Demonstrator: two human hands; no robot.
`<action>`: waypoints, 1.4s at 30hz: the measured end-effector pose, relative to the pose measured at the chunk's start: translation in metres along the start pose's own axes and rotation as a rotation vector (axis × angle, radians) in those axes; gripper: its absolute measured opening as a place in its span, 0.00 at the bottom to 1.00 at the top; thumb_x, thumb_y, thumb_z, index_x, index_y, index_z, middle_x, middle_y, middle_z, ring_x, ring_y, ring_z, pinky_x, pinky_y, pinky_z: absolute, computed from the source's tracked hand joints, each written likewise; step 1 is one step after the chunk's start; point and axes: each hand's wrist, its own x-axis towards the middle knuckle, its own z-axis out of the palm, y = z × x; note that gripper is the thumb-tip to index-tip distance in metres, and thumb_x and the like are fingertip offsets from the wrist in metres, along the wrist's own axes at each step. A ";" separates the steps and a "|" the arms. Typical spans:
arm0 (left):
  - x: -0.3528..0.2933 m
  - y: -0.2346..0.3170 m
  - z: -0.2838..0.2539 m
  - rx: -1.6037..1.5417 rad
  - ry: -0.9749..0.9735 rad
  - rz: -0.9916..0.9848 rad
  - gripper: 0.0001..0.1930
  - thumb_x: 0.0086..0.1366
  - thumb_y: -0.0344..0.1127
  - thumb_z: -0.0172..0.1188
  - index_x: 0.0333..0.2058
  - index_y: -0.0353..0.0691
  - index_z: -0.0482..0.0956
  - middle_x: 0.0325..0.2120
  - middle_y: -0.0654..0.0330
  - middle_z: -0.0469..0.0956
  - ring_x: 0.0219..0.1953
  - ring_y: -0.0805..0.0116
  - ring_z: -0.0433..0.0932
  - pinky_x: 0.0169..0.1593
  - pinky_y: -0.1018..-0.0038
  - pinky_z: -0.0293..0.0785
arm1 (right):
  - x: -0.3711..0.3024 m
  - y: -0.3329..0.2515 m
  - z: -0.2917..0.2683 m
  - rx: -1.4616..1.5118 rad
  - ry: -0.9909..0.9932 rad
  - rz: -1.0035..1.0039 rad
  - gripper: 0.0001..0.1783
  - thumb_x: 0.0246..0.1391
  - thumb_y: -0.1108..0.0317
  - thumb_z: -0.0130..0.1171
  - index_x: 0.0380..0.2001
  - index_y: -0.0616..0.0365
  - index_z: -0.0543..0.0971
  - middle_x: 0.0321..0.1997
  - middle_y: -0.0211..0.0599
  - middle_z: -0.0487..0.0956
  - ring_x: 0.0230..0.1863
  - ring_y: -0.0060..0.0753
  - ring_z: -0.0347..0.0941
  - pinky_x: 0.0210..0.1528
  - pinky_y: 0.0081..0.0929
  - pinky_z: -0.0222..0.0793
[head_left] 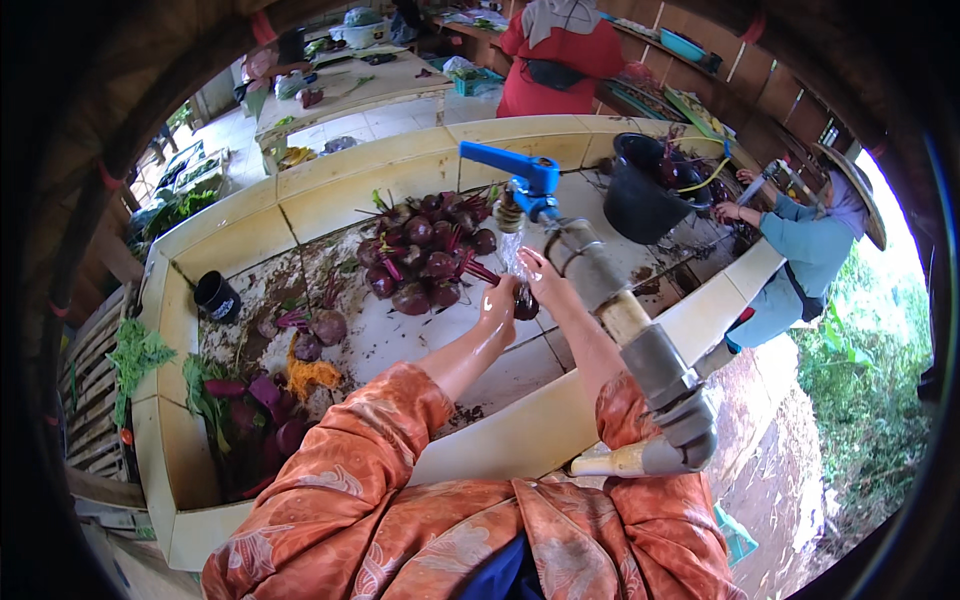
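Under a running tap with a blue lever handle [520,168], both my hands are wet and close together around a dark beetroot [525,302]. My left hand [501,298] is closed on it, with its reddish stems pointing left toward the pile. Against the beetroot's right side, my right hand [543,276] curves its fingers, partly under the water stream [510,250]. Just left of the stream lies a heap of beetroots [420,245] with cut stems, on the white tiled basin floor. The beetroot is partly hidden by my fingers.
Grey pipework [655,365] rises beside my right forearm. In the basin sit a black cup [217,297], an orange scrubbing net [311,376], loose beetroots [328,327] and purple vegetables [262,410]. A black bucket [640,205] stands far right, near a co-worker in a hat [815,225].
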 end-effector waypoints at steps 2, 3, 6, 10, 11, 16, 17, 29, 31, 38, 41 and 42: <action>-0.006 0.003 0.003 -0.073 -0.148 -0.027 0.10 0.58 0.39 0.51 0.34 0.41 0.72 0.29 0.60 0.75 0.32 0.69 0.74 0.37 0.71 0.70 | 0.014 0.016 -0.005 0.428 -0.103 0.080 0.20 0.54 0.57 0.51 0.47 0.54 0.73 0.46 0.39 0.75 0.48 0.38 0.70 0.49 0.30 0.65; -0.007 0.008 0.005 -0.169 -0.207 -0.056 0.10 0.59 0.39 0.51 0.35 0.40 0.72 0.30 0.60 0.75 0.33 0.68 0.74 0.40 0.70 0.70 | 0.018 0.023 -0.007 0.578 -0.138 0.108 0.20 0.54 0.57 0.52 0.47 0.54 0.72 0.46 0.39 0.75 0.48 0.38 0.70 0.49 0.30 0.65; -0.006 0.021 0.007 -0.380 -0.336 -0.047 0.10 0.60 0.42 0.50 0.36 0.43 0.71 0.31 0.60 0.75 0.37 0.66 0.74 0.46 0.68 0.68 | 0.022 0.032 -0.018 0.798 -0.169 0.123 0.20 0.53 0.57 0.53 0.47 0.55 0.72 0.46 0.39 0.75 0.47 0.37 0.71 0.49 0.30 0.65; 0.000 0.028 0.002 0.041 -0.028 -0.001 0.14 0.62 0.50 0.45 0.33 0.47 0.73 0.29 0.65 0.75 0.27 0.70 0.73 0.33 0.73 0.72 | 0.004 0.014 -0.025 0.709 -0.109 -0.064 0.21 0.52 0.58 0.55 0.47 0.56 0.72 0.46 0.39 0.75 0.46 0.36 0.72 0.48 0.30 0.66; 0.002 0.027 -0.001 0.100 -0.026 -0.131 0.15 0.62 0.51 0.47 0.32 0.47 0.72 0.27 0.65 0.74 0.25 0.70 0.72 0.31 0.73 0.71 | -0.001 0.008 -0.021 0.619 -0.071 -0.163 0.21 0.52 0.58 0.55 0.47 0.56 0.72 0.46 0.39 0.75 0.46 0.36 0.72 0.48 0.30 0.66; 0.011 0.016 -0.004 -0.123 -0.263 -0.314 0.09 0.59 0.48 0.52 0.29 0.51 0.72 0.22 0.67 0.73 0.21 0.71 0.71 0.21 0.72 0.64 | -0.008 -0.002 0.006 -0.128 0.216 -0.830 0.22 0.51 0.58 0.57 0.47 0.57 0.72 0.46 0.38 0.75 0.44 0.34 0.73 0.47 0.30 0.67; 0.013 0.015 -0.001 -0.154 -0.242 -0.246 0.08 0.58 0.46 0.52 0.30 0.51 0.73 0.23 0.67 0.73 0.22 0.71 0.72 0.21 0.72 0.64 | -0.001 0.001 0.007 0.013 0.233 -0.698 0.21 0.52 0.58 0.56 0.46 0.58 0.73 0.44 0.37 0.75 0.42 0.33 0.73 0.46 0.29 0.67; 0.026 0.010 -0.005 -0.298 -0.130 -0.160 0.16 0.59 0.49 0.45 0.34 0.44 0.73 0.30 0.62 0.75 0.35 0.66 0.75 0.38 0.67 0.72 | 0.026 0.021 0.024 0.368 0.100 -0.344 0.18 0.53 0.60 0.54 0.44 0.58 0.73 0.39 0.37 0.76 0.38 0.30 0.73 0.42 0.27 0.69; 0.027 0.005 -0.001 -0.198 -0.241 -0.075 0.15 0.58 0.46 0.46 0.35 0.43 0.73 0.30 0.62 0.75 0.34 0.66 0.75 0.39 0.69 0.71 | 0.028 0.018 0.018 0.599 -0.049 -0.118 0.18 0.53 0.60 0.54 0.45 0.58 0.73 0.40 0.37 0.76 0.39 0.30 0.73 0.42 0.27 0.69; 0.028 0.015 -0.007 -0.346 -0.366 -0.038 0.18 0.61 0.50 0.43 0.38 0.43 0.73 0.34 0.60 0.75 0.36 0.63 0.74 0.44 0.66 0.70 | 0.006 0.012 0.030 0.155 0.286 -0.534 0.18 0.53 0.60 0.54 0.45 0.57 0.73 0.41 0.39 0.76 0.40 0.32 0.73 0.43 0.27 0.69; 0.025 0.016 -0.007 -0.083 -0.073 0.017 0.14 0.61 0.45 0.46 0.37 0.42 0.73 0.35 0.61 0.74 0.38 0.65 0.73 0.44 0.66 0.70 | 0.023 0.031 0.038 0.497 0.064 -0.223 0.18 0.52 0.61 0.54 0.45 0.57 0.72 0.41 0.39 0.76 0.40 0.32 0.74 0.43 0.27 0.69; 0.023 0.014 -0.007 -0.110 -0.236 0.028 0.12 0.60 0.41 0.46 0.37 0.41 0.72 0.37 0.62 0.73 0.41 0.67 0.71 0.47 0.69 0.67 | 0.035 0.042 0.039 0.651 -0.020 -0.104 0.19 0.52 0.61 0.54 0.45 0.57 0.72 0.41 0.39 0.76 0.40 0.33 0.74 0.43 0.27 0.69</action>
